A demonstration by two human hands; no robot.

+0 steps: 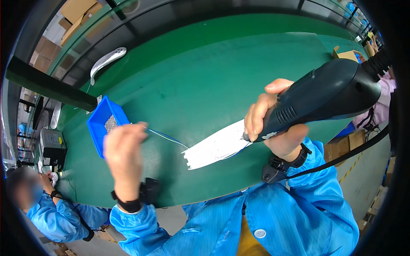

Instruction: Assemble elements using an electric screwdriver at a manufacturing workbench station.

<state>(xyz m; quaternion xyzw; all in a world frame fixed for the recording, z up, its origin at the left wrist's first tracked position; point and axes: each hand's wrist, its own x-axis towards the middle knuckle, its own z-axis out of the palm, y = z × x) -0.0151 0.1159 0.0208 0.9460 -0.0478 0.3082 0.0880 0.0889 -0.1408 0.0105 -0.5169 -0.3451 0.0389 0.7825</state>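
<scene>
The flat plastic part (215,147) lies on the table (205,77) near its near edge, between the left hand (124,151) and the right hand (273,123), which holds the electric screwdriver (324,96) over the part's right end. The parts bin (103,123) sits on the table just left of the left hand, with small screws (111,123) in it. A second curved part (106,62) lies far left, well apart from the bin.

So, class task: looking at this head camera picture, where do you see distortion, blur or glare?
Head view: the fisheye lens bends the green table edges into curves and leaves black corners; the left hand is softly motion-blurred, while the right hand on the dark power screwdriver is sharper; the white part looks bright, almost washed out; lighting is even, shadows faint.
</scene>
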